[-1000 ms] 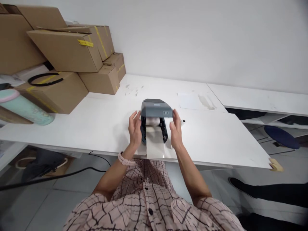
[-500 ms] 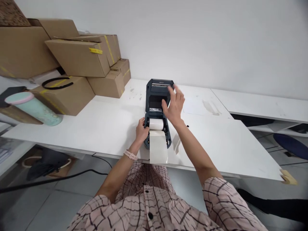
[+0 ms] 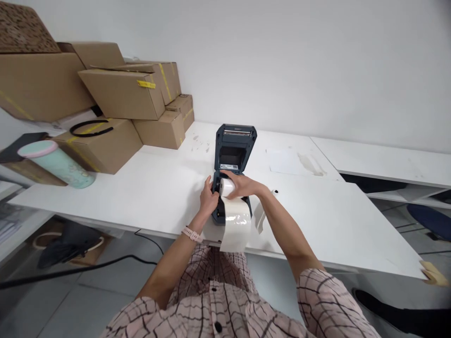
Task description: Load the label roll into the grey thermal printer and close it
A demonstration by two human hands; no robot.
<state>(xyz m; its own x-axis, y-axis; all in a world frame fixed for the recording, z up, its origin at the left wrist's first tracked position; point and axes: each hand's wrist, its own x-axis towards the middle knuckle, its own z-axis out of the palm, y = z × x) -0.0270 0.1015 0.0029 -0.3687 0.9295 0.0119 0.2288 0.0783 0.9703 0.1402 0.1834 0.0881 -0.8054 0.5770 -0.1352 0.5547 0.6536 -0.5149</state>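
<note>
A dark label printer stands on the white table with its lid raised. In its bay is a white label roll, and a wide strip of label paper runs from it over the table's front edge. My right hand is closed around the roll from the right, covering that side of it. At the printer's left wall, my left hand grips the edge, thumb inside the bay beside the roll's end. A curled paper strip lies right of the printer.
Cardboard boxes are stacked at the left, with a black headband on one. A mint tumbler leans near them. On the right lie a white sheet and a small black-and-white object. A person's dark-clothed leg shows lower right.
My right hand has come down from the raised lid onto the label roll. The paper strip has shifted right and now bulges up. My left hand stays at the printer's left side.
</note>
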